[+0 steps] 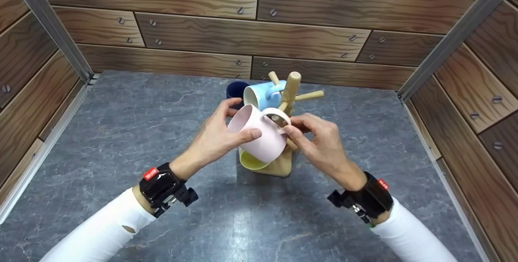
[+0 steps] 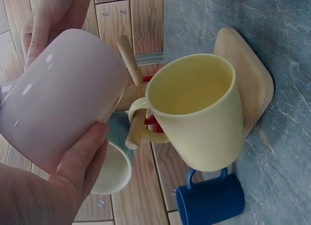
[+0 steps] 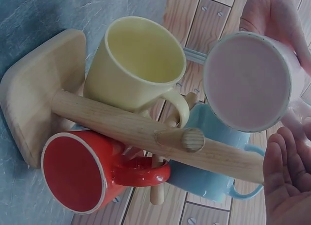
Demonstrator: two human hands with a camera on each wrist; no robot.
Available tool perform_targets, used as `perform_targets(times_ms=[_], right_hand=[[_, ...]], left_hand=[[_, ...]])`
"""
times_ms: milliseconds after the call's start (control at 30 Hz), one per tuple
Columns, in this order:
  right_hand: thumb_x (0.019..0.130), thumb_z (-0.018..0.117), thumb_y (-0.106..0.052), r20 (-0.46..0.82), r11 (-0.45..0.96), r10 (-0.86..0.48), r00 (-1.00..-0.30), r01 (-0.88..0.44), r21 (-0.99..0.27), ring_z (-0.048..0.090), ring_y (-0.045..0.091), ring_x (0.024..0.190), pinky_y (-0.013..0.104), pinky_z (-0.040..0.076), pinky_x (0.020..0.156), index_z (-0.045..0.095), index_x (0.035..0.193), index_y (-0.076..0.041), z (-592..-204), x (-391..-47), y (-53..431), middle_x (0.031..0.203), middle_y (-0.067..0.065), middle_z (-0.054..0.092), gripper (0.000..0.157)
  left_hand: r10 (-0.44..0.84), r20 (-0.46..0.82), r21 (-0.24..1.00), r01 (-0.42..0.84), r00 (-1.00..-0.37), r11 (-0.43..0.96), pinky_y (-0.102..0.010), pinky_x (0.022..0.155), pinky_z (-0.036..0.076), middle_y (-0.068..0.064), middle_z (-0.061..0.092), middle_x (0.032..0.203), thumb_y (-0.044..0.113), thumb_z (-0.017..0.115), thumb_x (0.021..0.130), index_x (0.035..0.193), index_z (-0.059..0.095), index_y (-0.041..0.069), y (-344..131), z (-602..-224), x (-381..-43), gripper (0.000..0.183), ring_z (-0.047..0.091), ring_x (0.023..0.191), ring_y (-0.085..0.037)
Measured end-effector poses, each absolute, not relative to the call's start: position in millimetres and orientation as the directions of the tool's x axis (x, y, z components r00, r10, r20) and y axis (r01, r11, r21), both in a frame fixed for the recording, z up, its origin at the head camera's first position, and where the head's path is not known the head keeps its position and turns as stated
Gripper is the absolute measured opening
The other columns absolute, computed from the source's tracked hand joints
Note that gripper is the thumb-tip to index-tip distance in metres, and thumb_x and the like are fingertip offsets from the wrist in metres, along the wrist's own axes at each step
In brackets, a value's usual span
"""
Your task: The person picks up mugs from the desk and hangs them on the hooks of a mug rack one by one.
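A pink mug (image 1: 263,142) is held tilted in front of a wooden mug tree (image 1: 292,86), its mouth facing up and left. My left hand (image 1: 214,134) grips the mug's body, thumb across the near side. At its handle, my right hand (image 1: 321,142) pinches with thumb and fingertips. A light blue mug (image 1: 263,96) hangs on the tree just behind the pink one. Below it, a yellow mug (image 2: 204,137) hangs by its handle on a lower peg. In the right wrist view a red mug (image 3: 77,171) hangs on the tree's other side, hidden from the head view.
A dark blue mug (image 1: 236,89) stands on the grey tabletop (image 1: 162,104) behind and left of the tree. Bare pegs (image 1: 311,95) stick out from the post at the right. Wood-patterned panels (image 1: 194,31) enclose the back and both sides.
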State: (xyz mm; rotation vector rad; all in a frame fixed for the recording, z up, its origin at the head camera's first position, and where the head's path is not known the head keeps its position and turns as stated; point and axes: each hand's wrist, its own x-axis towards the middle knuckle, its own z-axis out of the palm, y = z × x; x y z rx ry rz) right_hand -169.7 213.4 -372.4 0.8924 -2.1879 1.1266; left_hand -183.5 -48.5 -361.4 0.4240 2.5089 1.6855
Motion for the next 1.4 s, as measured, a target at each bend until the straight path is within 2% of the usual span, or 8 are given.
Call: perform_targets(times_ms=[267, 400, 700, 933, 1167, 1400], right_hand=[[0.093, 0.075, 0.000, 0.680, 0.426, -0.297, -0.670, -0.731, -0.534, 0.069, 0.012, 0.075, 0.019, 0.057, 0.070, 0.076, 0.102, -0.004, -374, -171, 216, 0.090, -0.002, 0.073, 0.010], [0.095, 0.074, -0.004, 0.665, 0.442, -0.283, -0.691, -0.710, -0.548, 0.068, 0.012, 0.075, 0.019, 0.056, 0.069, 0.077, 0.101, -0.005, -376, -172, 218, 0.089, -0.002, 0.073, 0.007], [0.099, 0.071, -0.010, 0.608, 0.483, -0.253, -0.753, -0.643, -0.595, 0.070, 0.016, 0.078, 0.022, 0.057, 0.070, 0.077, 0.106, -0.003, -379, -176, 222, 0.095, 0.001, 0.074, 0.012], [0.101, 0.068, -0.012, 0.587, 0.510, -0.231, -0.776, -0.611, -0.606, 0.071, 0.013, 0.081, 0.020, 0.058, 0.072, 0.076, 0.111, 0.000, -378, -180, 223, 0.099, 0.006, 0.076, 0.017], [0.101, 0.068, -0.011, 0.574, 0.506, -0.213, -0.790, -0.592, -0.628, 0.072, 0.017, 0.082, 0.022, 0.059, 0.071, 0.076, 0.111, 0.002, -377, -181, 224, 0.099, 0.007, 0.075, 0.018], [0.100, 0.069, -0.009, 0.567, 0.510, -0.190, -0.802, -0.574, -0.641, 0.072, 0.021, 0.084, 0.020, 0.059, 0.073, 0.076, 0.111, 0.001, -376, -182, 227, 0.101, 0.008, 0.076, 0.017]], left_hand=[[0.255, 0.081, 0.934, 0.163, -0.964, 0.317, -0.044, 0.095, 0.051, -0.011, 0.057, 0.135, 0.049, 0.085, 0.078, 0.144, 0.045, 0.009, -44, -366, -184, 0.087, 0.058, 0.117, -0.028], [0.245, 0.075, 0.940, 0.150, -0.967, 0.306, -0.045, 0.099, 0.049, -0.012, 0.056, 0.137, 0.049, 0.084, 0.078, 0.145, 0.045, 0.007, -44, -368, -184, 0.088, 0.057, 0.121, -0.029], [0.249, 0.047, 0.958, 0.114, -0.967, 0.264, -0.040, 0.086, 0.056, -0.013, 0.054, 0.142, 0.048, 0.083, 0.079, 0.148, 0.044, 0.005, -46, -372, -183, 0.090, 0.067, 0.106, -0.032], [0.302, 0.036, 0.973, 0.103, -0.953, 0.209, -0.037, 0.087, 0.055, -0.009, 0.051, 0.142, 0.050, 0.080, 0.081, 0.146, 0.045, 0.008, -41, -378, -180, 0.084, 0.069, 0.103, -0.027], [0.309, 0.027, 0.974, 0.095, -0.951, 0.206, -0.038, 0.090, 0.055, -0.010, 0.052, 0.142, 0.048, 0.081, 0.082, 0.148, 0.045, 0.006, -38, -381, -180, 0.086, 0.068, 0.110, -0.029], [0.313, -0.019, 0.977, 0.048, -0.950, 0.207, -0.043, 0.100, 0.053, -0.013, 0.049, 0.146, 0.044, 0.082, 0.080, 0.160, 0.031, 0.006, -37, -380, -180, 0.103, 0.060, 0.127, -0.031]])
